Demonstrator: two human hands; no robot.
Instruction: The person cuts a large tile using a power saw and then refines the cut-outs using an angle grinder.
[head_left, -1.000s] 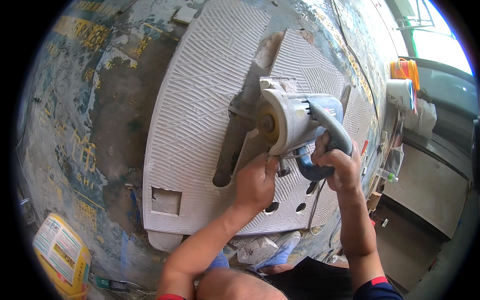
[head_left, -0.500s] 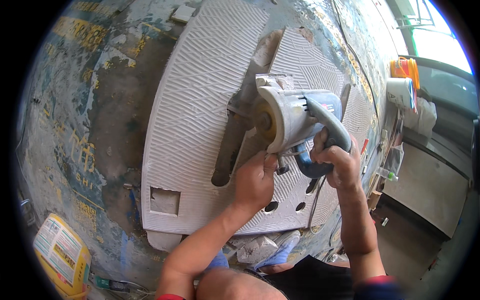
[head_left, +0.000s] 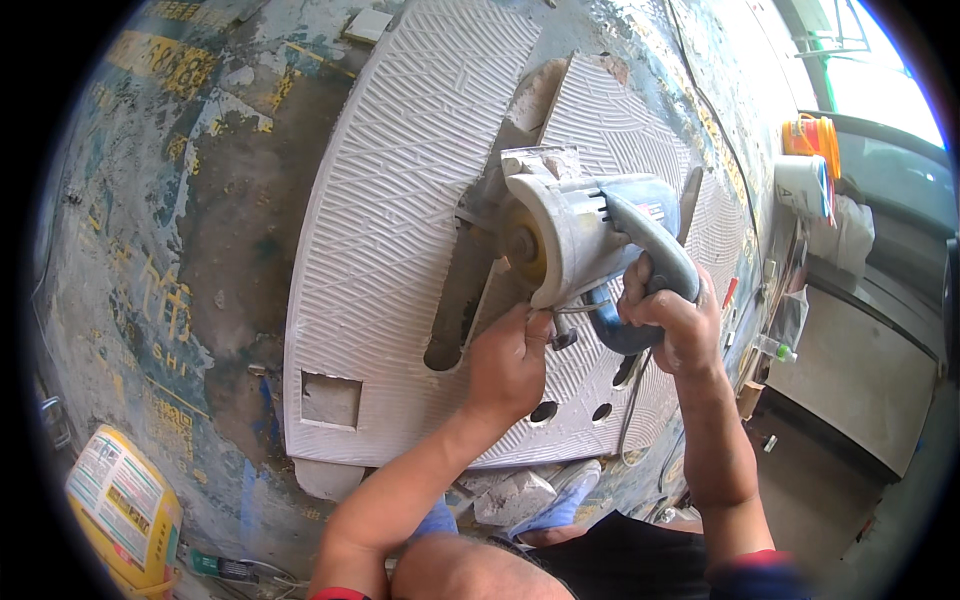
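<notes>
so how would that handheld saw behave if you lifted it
The handheld saw is probably heavy for its size, judging by its bulk. Its thick, rounded handle should feel stiff, while the dusty guard may feel slippery.

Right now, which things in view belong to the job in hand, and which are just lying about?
In use:
power saw, gripped by the right hand, with the left hand at its lower edge
ridged white slab beneath it

Apparently just lying about:
yellow container, lower left
white bucket and orange bucket, upper right
green-capped bottle, right
</notes>
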